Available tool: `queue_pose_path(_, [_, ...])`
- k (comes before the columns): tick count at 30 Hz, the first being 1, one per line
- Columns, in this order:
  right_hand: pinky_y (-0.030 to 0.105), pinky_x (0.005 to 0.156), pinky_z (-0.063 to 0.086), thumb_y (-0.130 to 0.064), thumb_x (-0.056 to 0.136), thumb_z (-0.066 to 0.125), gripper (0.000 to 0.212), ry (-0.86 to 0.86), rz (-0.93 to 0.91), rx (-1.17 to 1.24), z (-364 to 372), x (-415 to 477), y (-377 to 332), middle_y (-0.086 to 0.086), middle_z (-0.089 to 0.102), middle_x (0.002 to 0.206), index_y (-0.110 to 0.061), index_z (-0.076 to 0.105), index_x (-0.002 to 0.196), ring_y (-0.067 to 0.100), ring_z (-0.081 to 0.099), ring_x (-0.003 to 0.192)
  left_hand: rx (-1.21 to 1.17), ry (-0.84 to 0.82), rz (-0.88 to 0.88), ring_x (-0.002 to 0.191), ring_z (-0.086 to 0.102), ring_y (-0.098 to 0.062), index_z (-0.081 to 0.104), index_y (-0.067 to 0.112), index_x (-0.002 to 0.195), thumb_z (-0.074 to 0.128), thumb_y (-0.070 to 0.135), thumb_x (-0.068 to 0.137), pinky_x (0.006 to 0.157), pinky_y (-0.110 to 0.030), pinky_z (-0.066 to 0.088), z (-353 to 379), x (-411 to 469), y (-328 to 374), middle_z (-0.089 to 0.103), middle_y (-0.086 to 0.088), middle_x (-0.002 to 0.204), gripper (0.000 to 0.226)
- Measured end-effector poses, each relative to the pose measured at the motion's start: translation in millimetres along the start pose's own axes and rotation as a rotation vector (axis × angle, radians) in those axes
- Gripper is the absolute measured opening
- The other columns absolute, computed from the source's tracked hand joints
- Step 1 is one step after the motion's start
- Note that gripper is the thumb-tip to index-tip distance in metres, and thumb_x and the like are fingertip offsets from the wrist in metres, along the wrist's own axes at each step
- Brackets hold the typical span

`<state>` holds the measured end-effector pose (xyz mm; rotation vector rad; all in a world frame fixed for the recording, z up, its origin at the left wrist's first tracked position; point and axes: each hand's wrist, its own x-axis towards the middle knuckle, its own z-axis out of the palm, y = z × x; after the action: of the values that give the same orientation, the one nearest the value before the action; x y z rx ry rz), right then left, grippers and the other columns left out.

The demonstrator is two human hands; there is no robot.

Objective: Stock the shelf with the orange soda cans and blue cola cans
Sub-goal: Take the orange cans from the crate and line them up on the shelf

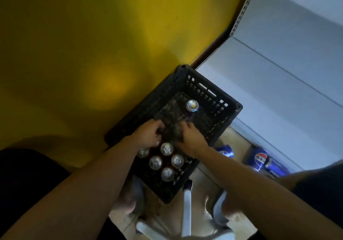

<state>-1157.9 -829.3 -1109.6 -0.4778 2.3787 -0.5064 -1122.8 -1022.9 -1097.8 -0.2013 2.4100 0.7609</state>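
Yellow wall (pixel 74 45) is seen at left, w/ a black plastic crate (pixel 230 110) set against it on the floor. Left hand (pixel 148 133) is reached down into the crate, fingers curled over a can top at the near group; whether it is actually gripped can't be told. Five silver can tops (pixel 167 148) are seen upright in the crate's near end, colours hidden from above. One more can (pixel 192 105) stands alone toward the far end. Right hand (pixel 191 137) is lowered beside the left, fingers bent downward; what's under them is hidden. Blue cola cans (pixel 259 159) w/ a red-white-blue Pepsi-style logo lie on the floor just right of the crate, below the white shelf (pixel 278 63).
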Motion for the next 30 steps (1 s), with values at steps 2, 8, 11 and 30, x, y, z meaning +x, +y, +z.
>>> queue_pose_path(2, [0.044, 0.102, 0.045, -0.034, 0.087, 0.073, 0.087, -0.136, 0.053, 0.005, 26.0, 9.2, 8.9, 0.02, 0.039, 0.143, -0.019, 0.02, 0.155, 0.041, 0.05, 0.125, 0.06, -0.069, -0.075, 0.123, 0.051, -0.031, 0.046, 0.02, 0.139, 0.067, 0.013, 0.088, 0.103, -0.042, 0.045, 21.6, 10.1, -18.9, 0.04, -0.008, 0.14, 0.056])
queue_pose_path(8, [0.039, 0.108, 0.042, -0.026, 0.084, 0.076, 0.09, -0.396, 0.141, -0.096, 77.2, 38.3, 17.4, 0.018, 0.042, 0.149, -0.013, 0.023, 0.155, 0.037, 0.047, 0.133, 0.18, -0.223, -0.127, 0.136, 0.04, -0.043, 0.031, 0.028, 0.151, 0.068, 0.009, 0.082, 0.111, -0.05, 0.04, 56.5, 41.6, -33.9, 0.019, -0.011, 0.158, 0.08])
queue_pose_path(11, [0.039, 0.105, 0.047, -0.035, 0.08, 0.08, 0.087, -0.463, 0.171, -0.129, 99.5, 48.2, 20.5, 0.014, 0.049, 0.143, -0.012, 0.035, 0.15, 0.034, 0.053, 0.127, 0.23, -0.227, -0.152, 0.138, 0.036, -0.045, 0.034, 0.029, 0.15, 0.067, 0.009, 0.084, 0.114, -0.05, 0.035, 67.2, 53.8, -36.7, 0.016, -0.012, 0.159, 0.075])
queue_pose_path(30, [0.035, 0.085, 0.051, -0.038, 0.091, 0.062, 0.04, -0.275, 0.132, -0.135, -38.3, 30.0, -2.3, 0.007, 0.062, 0.113, -0.012, 0.061, 0.122, 0.028, 0.06, 0.102, 0.172, -0.064, -0.148, 0.115, 0.059, -0.036, 0.056, 0.028, 0.134, 0.077, 0.027, 0.082, 0.095, -0.044, 0.052, -14.3, 32.0, 1.4, 0.054, -0.012, 0.127, 0.056])
